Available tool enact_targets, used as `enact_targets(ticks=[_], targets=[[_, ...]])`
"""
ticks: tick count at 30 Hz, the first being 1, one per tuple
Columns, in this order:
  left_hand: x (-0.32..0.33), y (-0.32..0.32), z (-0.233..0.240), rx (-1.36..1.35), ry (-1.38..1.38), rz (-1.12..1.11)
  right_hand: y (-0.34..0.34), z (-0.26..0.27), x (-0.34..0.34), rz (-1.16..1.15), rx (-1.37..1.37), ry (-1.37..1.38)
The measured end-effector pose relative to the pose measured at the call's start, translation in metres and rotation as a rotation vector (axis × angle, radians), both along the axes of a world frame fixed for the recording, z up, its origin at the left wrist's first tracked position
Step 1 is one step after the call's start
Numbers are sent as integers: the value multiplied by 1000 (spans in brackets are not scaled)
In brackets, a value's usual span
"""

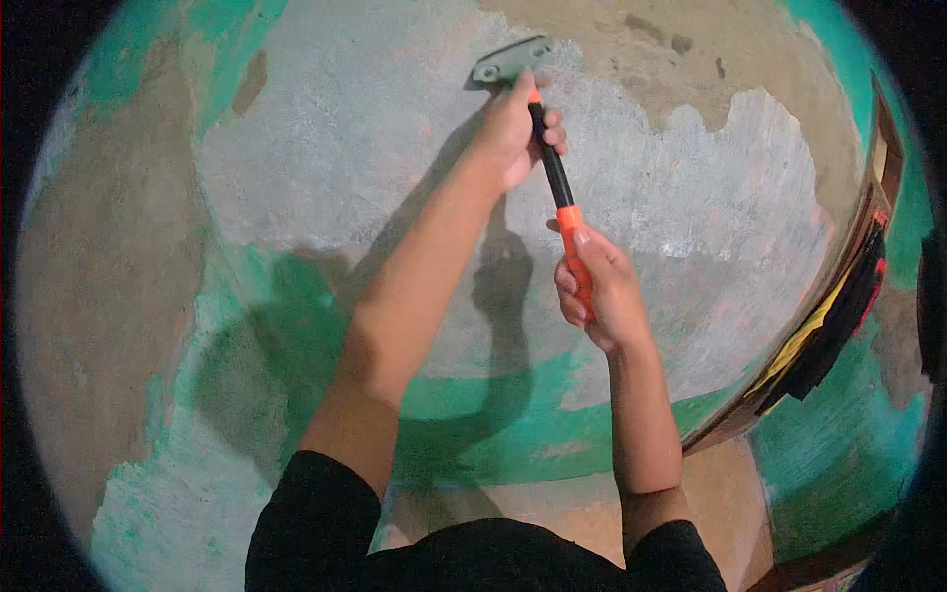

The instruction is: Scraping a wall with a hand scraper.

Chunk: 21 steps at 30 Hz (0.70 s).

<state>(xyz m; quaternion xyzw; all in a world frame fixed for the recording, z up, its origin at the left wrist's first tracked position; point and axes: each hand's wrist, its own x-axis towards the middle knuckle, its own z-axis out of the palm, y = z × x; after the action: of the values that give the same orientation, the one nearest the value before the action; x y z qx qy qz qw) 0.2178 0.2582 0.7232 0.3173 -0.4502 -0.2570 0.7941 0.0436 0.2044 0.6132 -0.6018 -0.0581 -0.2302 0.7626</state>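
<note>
A long-handled scraper (555, 166) with a black shaft and orange grip stands in front of a wall with patchy green paint and grey bare areas (333, 148). Near the top, its wide grey-green head (514, 59) is at the pale grey surface; whether the edge touches cannot be told. My left hand (521, 129) holds the tool just below the head, with the thumb pointing up along the neck. Lower down, my right hand (603, 281) is closed around the orange grip. The head's lower middle is partly hidden by my left hand.
At the right is a wooden door or window frame (873, 203), with black, yellow and red cloth (832, 325) hanging beside it. Tan floor (725, 503) shows below the wall. Shadows of my arms and head fall on the wall.
</note>
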Motion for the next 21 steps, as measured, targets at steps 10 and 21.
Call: enact_targets(ticks=[10, 21], targets=[[-1, -6, 12, 75, -94, -35, 30, -1, -4, -6, 148, -87], [-8, -4, 13, 67, -50, -96, 40, 8, -11, -4, 192, -69]])
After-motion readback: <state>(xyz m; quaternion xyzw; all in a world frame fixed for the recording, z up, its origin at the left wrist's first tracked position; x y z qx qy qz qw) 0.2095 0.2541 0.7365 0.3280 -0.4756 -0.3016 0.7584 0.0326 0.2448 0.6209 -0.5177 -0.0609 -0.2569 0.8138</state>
